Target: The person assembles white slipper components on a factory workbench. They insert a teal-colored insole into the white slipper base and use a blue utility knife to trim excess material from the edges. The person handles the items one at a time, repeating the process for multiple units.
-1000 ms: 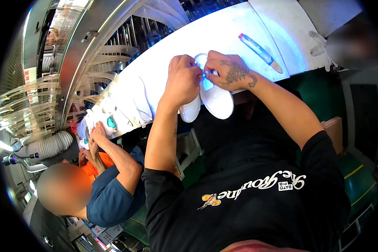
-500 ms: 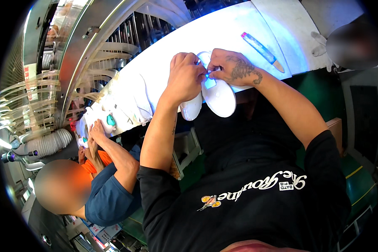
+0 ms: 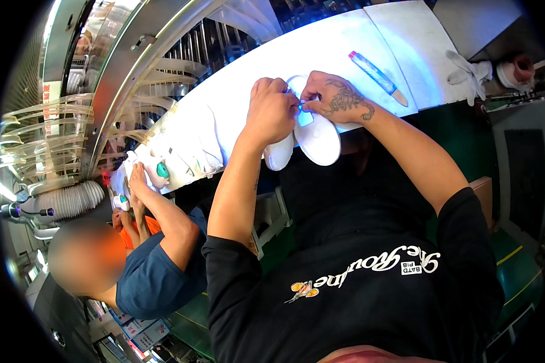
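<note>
Two long, rounded white pieces shaped like shoes or soles lie side by side at the near edge of the worktable. My left hand is closed over the upper part of the left white piece, its fingers curled inward. My right hand pinches close to the left fingertips, above the right white piece. A small blue-lit spot shows between the fingertips. What the fingers pinch is too small and bright to make out.
On the brightly lit white table lies a slim blue tool with a pink end and tan tip. White gloves rest at the right. A co-worker's arm handles white items at the left, near clear hoses.
The view has shifted slightly, showing more at the right edge. My hands stay pinched together over the white pieces. The co-worker's hands have moved slightly.
</note>
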Motion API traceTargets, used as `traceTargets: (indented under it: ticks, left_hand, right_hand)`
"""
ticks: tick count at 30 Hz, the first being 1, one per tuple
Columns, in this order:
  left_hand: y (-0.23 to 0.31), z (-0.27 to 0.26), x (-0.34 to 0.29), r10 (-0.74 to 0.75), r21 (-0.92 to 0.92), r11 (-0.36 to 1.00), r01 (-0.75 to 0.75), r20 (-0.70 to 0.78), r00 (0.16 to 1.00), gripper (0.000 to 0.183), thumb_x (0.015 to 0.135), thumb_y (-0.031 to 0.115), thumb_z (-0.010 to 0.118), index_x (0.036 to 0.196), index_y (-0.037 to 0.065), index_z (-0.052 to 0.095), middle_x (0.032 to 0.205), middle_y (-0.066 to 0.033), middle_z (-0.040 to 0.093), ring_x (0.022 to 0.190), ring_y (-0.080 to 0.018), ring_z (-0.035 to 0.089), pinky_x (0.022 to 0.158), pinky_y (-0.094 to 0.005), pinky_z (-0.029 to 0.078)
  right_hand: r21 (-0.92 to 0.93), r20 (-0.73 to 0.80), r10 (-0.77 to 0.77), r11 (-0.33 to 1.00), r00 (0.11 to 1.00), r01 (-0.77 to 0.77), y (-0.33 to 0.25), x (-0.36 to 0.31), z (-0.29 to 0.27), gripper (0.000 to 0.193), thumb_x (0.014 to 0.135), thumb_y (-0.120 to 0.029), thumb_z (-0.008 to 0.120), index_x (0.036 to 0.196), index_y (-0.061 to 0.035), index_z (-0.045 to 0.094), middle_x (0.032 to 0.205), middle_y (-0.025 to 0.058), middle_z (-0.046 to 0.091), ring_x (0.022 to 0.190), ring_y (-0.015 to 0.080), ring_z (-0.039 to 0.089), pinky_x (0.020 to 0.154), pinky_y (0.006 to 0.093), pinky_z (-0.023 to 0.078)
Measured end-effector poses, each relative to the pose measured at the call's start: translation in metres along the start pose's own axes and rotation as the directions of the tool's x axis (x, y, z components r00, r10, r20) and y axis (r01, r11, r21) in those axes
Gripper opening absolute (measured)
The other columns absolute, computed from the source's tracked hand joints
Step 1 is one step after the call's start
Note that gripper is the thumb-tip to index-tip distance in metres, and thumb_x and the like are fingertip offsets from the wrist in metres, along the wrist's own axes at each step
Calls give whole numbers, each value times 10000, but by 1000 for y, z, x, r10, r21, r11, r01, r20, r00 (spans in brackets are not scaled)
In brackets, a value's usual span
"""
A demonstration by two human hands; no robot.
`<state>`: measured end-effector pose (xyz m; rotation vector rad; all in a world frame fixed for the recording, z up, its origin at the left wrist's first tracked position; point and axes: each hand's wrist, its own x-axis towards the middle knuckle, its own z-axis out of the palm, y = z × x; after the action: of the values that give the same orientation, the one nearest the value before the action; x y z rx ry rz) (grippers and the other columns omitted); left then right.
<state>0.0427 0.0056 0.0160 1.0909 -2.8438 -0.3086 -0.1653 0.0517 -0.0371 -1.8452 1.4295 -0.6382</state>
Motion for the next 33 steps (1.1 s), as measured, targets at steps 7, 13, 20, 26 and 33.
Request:
traceTargets:
  ticks: [7, 13, 20, 26, 33]
  left_hand:
    - [10, -5, -11, -38, -11, 999, 37, -87, 995, 222, 912, 76, 792, 1133, 57, 795, 1214, -170, 710, 1266, -394, 576, 1132, -501, 444]
    - [0, -10, -18, -178, -215, 968, 130, -223, 958, 253, 919, 61, 810, 1164, 39, 750, 1180, -162, 740, 1246, -378, 604, 1080, -483, 499]
    - [0, -4, -4, -142, -108, 987, 118, -259, 955, 259, 882, 94, 846, 1128, 42, 784, 1083, -119, 803, 1160, -373, 643, 1013, -472, 525]
    - [1, -3, 4, -188, -136, 976, 168, -150, 971, 133, 910, 98, 826, 1028, 40, 845, 1041, -125, 800, 1171, -341, 624, 1023, -465, 523]
    - [-3, -7, 1, -103, -145, 986, 85, -125, 987, 130, 917, 119, 824, 1026, 65, 870, 1018, -123, 799, 1137, -332, 609, 1036, -478, 483]
  right_hand:
    - [56, -127, -66, 996, 990, 74, 13, -10, 5, 274, 989, -197, 793, 1242, -97, 764, 1186, 94, 665, 1103, 256, 664, 1028, 381, 537]
    - [113, -114, 12, 994, 993, 1, 4, -11, 2, 245, 1004, -203, 787, 1223, -95, 766, 1222, 98, 675, 1108, 253, 679, 1022, 385, 552]
    - [63, -195, -116, 989, 974, 131, 17, -10, 10, 186, 1032, -222, 768, 1155, -98, 831, 1229, 105, 673, 1139, 260, 692, 1062, 396, 554]
    - [70, -214, -83, 993, 973, 100, 14, -8, 13, 203, 1045, -256, 748, 1151, -105, 834, 1210, 94, 667, 1146, 264, 689, 1061, 393, 548]
    - [13, -207, -25, 1000, 978, 28, 4, -6, 14, 190, 1065, -255, 722, 1173, -127, 810, 1181, 59, 644, 1124, 231, 670, 1024, 385, 538]
